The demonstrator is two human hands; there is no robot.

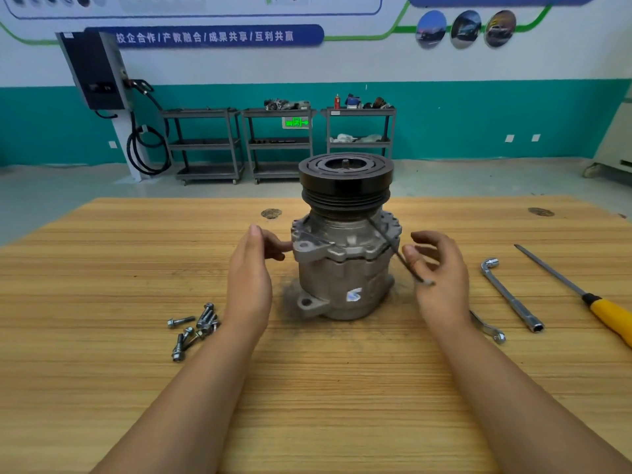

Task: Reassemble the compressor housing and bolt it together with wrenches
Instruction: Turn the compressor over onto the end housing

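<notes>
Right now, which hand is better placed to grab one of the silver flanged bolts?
Left: the left hand is next to the silver bolts; the right hand holds a thin dark rod.

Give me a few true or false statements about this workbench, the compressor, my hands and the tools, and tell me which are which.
1. The compressor stands upright with its black pulley on top. True.
2. The loose bolts lie right of the compressor. False: they lie to its left, on the table.
3. The right hand holds a thin dark rod that leans on the compressor. True.
4. The screwdriver has a red handle. False: it is yellow.
5. The left hand grips the L-shaped wrench. False: the wrench lies on the table; the left hand touches the compressor's side.
</notes>
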